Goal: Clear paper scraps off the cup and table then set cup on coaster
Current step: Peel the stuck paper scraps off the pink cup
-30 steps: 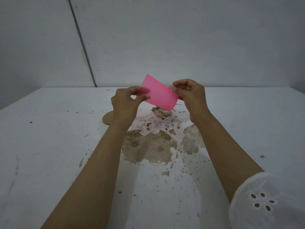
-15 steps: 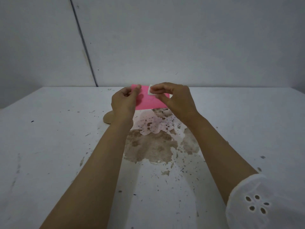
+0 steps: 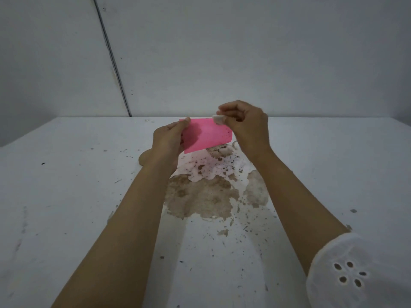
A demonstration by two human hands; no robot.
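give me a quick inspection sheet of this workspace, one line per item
surface: white table, scuffed, with a large brown stain and dark specks at centre
job's things: pink cup held above the table; small white paper scrap at its upper edge; tan coaster partly hidden behind the left wrist
clutter: nothing seen beyond stains and specks
grippers: left hand grips the cup's left side; right hand pinches the scrap
cables: thin dark line running down the wall, cannot tell if a cable
surroundings: plain grey wall; white eyelet sleeve on the right arm
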